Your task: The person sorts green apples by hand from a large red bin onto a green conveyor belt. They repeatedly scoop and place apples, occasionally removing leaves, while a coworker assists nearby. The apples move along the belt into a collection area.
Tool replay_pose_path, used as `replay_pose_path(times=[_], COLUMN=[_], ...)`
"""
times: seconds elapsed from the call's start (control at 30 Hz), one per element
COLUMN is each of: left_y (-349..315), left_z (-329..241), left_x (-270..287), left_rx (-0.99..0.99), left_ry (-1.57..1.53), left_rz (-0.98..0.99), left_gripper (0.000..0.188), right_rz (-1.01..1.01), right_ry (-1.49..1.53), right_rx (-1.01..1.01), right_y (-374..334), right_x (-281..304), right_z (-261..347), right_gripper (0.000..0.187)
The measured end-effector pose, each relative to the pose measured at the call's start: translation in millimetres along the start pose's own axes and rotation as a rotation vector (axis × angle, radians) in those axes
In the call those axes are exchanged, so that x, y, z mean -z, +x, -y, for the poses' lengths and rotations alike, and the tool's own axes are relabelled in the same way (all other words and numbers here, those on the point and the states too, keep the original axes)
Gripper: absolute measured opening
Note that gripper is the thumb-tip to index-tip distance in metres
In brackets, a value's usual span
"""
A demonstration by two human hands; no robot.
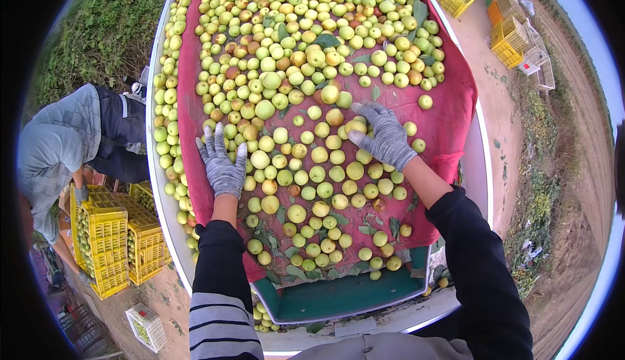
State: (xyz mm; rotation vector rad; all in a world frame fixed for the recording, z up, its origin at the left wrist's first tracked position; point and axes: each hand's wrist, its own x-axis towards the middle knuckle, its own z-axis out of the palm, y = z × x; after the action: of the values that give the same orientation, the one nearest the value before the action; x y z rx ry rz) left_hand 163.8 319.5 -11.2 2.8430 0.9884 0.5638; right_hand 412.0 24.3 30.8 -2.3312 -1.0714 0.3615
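Small round yellow-green fruits (pixel 296 213), jujube-like and some blushed brown, lie in a thick layer over a red cloth (pixel 449 93) on a sloping bed. My left hand (pixel 222 165), in a grey knit glove, rests open at the cloth's left side, its fingers spread against the fruits. Farther right, my right hand (pixel 385 137), gloved the same way, has its thumb and fingers around a yellowish fruit (pixel 355 125). Loose green leaves (pixel 327 40) are mixed in. Below the cloth's near end sits a green chute (pixel 345 299) with a pale rim.
More fruits fill a channel (pixel 168 119) along the left edge. At left, a person (pixel 71 138) bends over yellow crates (pixel 107 243) of fruit; a white crate (pixel 146 326) stands on the ground nearby. Yellow and white crates (pixel 511 41) are stacked at the far right.
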Motion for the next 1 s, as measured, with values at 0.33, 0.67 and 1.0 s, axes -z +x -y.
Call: replay_pose_path(times=[0.33, 0.67, 1.0], left_y=[60.2, 73.4, -67.5], left_z=[6.8, 1.7, -31.3], left_x=[-14.0, -3.7, 41.8], left_rx=[-0.032, -0.339, -0.152], left_ry=[-0.451, -0.514, -0.04], left_rz=[-0.011, 0.073, 0.182], left_gripper=[0.07, 0.056, 0.08], right_rz=[-0.406, 0.11, -0.204], right_ry=[0.02, 0.097, -0.232], right_rx=[-0.21, 0.452, 0.412], right_y=[234.9, 191.1, -42.2], right_x=[105.7, -23.9, -24.0], right_z=[-122.2, 45.3, 48.6], right_gripper=[0.083, 0.061, 0.066])
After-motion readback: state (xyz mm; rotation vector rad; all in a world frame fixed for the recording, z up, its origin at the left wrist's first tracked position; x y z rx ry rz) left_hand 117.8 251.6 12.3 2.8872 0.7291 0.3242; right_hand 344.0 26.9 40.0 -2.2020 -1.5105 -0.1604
